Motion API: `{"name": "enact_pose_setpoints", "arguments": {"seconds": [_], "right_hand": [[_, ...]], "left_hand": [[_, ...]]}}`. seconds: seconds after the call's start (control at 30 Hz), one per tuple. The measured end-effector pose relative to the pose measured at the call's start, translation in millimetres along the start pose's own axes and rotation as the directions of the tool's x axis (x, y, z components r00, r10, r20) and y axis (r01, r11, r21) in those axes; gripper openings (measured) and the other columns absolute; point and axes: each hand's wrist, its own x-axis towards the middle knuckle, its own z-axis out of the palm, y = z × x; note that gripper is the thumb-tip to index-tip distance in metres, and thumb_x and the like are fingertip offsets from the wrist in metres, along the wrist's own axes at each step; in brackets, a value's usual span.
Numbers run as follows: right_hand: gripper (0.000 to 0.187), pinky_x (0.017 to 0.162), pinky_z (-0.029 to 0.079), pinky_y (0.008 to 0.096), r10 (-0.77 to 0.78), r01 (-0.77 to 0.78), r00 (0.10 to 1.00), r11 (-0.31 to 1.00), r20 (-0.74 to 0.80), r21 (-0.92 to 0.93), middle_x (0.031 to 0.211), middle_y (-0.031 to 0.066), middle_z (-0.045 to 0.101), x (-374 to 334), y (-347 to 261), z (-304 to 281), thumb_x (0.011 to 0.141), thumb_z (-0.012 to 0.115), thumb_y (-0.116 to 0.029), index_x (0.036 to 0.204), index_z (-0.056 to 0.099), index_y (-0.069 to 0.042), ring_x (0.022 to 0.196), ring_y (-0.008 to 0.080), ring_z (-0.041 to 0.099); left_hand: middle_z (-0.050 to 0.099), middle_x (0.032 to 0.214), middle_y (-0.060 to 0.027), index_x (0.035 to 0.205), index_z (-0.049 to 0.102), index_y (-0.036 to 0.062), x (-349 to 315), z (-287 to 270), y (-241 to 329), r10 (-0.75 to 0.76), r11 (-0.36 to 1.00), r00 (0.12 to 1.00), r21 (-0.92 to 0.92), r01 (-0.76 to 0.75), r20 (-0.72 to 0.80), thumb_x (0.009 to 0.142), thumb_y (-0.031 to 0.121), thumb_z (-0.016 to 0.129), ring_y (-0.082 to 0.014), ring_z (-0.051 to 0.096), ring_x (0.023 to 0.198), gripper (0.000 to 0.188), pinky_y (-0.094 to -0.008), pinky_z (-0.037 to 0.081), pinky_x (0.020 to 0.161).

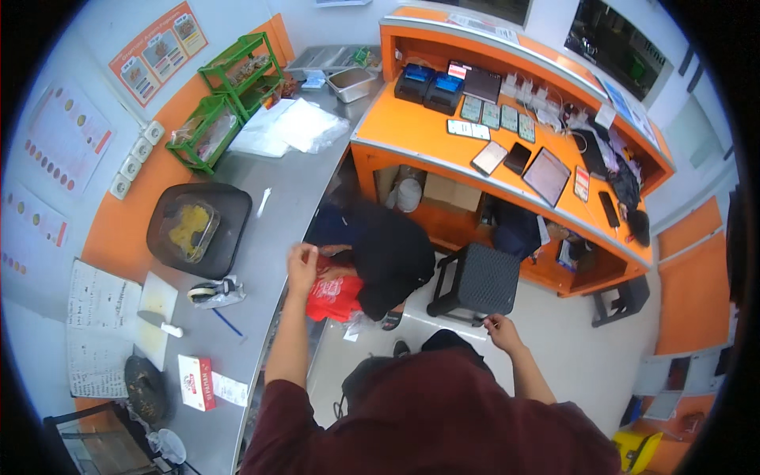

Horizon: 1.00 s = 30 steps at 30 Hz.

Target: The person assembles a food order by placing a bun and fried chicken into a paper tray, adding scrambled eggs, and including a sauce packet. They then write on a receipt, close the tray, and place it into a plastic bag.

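Observation:
My left hand (302, 271) is raised at the counter's edge, its fingers drawn together; whether anything small is between them I cannot make out. Just right of it, a crouching person in a black head covering (394, 252) has a hand on a red bag (334, 298) with white print. My right hand (502, 332) is out to the right, just below a black woven-top stool (480, 277). Its fingers are pinched by a small dark thing that I cannot identify. A steel counter (277, 226) runs along my left side.
On the counter are a black tray (178, 265) with a clear tub of yellow food (190, 229), a tape dispenser (215, 293), a knife (158, 323), a red-and-white box (196, 382) and white sheets (297, 127). Several phones and a tablet (546, 176) lie on the orange desk (412, 134).

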Motion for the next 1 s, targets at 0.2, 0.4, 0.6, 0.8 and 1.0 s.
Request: {"name": "enact_pose_setpoints", "arguments": {"seconds": [0.2,0.4,0.6,0.8,1.0], "right_hand": [[0.023,0.086,0.053,0.0416,-0.165,0.167,0.977,0.986,0.134,-0.006,0.102,0.0207,0.072,95.8,-154.0,-33.0,0.095,0.053,-0.006,0.111,0.067,0.001,0.097,0.0347,0.07],[0.022,0.089,0.052,0.0444,-0.617,0.61,0.782,0.787,0.091,0.092,0.103,0.0232,0.07,273.2,-344.6,9.5,0.091,0.056,-0.001,0.11,0.067,0.001,0.099,0.0402,0.067],[0.022,0.085,0.052,0.046,-0.869,0.853,0.486,0.495,-0.095,-0.166,0.101,0.0209,0.066,482.9,-487.8,93.2,0.082,0.054,0.008,0.097,0.068,0.002,0.095,0.0402,0.065],[0.023,0.082,0.055,0.0488,-0.685,0.707,0.692,0.577,0.229,-0.409,0.103,0.0207,0.065,566.3,-526.6,160.1,0.087,0.06,-0.015,0.105,0.071,-0.005,0.095,0.0413,0.067],[0.019,0.079,0.055,0.0473,-0.699,0.696,0.703,0.636,0.132,-0.334,0.108,0.0142,0.063,566.4,-531.1,149.5,0.085,0.071,-0.027,0.089,0.07,-0.008,0.097,0.0376,0.065]], "left_hand": [[0.046,0.133,-0.0225,0.12,0.057,0.004,99.4,7.8,-56.4,0.189,0.807,0.905,0.586,0.077,-0.38,0.083,0.031,0.074,-0.0437,0.037,0.126,0.049,-0.0556,0.029,0.111],[0.05,0.124,-0.0193,0.118,0.059,0.0042,124.1,13.1,-27.1,-0.022,0.813,0.939,0.54,0.217,-0.343,0.086,0.035,0.07,-0.0404,0.04,0.122,0.046,-0.0528,0.031,0.11],[0.048,0.127,-0.0181,0.118,0.059,0.006,132.8,10.4,-19.4,-0.189,0.828,0.923,0.451,0.333,-0.334,0.085,0.036,0.073,-0.0406,0.036,0.131,0.047,-0.051,0.031,0.114],[0.049,0.127,-0.0164,0.116,0.058,0.0072,131.6,6.9,-16.4,-0.265,0.804,0.899,0.435,0.406,-0.349,0.081,0.034,0.077,-0.0389,0.039,0.127,0.048,-0.0486,0.036,0.108],[0.049,0.125,-0.0157,0.116,0.058,0.0073,141.5,10.3,-11.9,-0.301,0.79,0.885,0.427,0.441,-0.356,0.08,0.031,0.077,-0.0371,0.041,0.125,0.048,-0.047,0.038,0.105]]}}
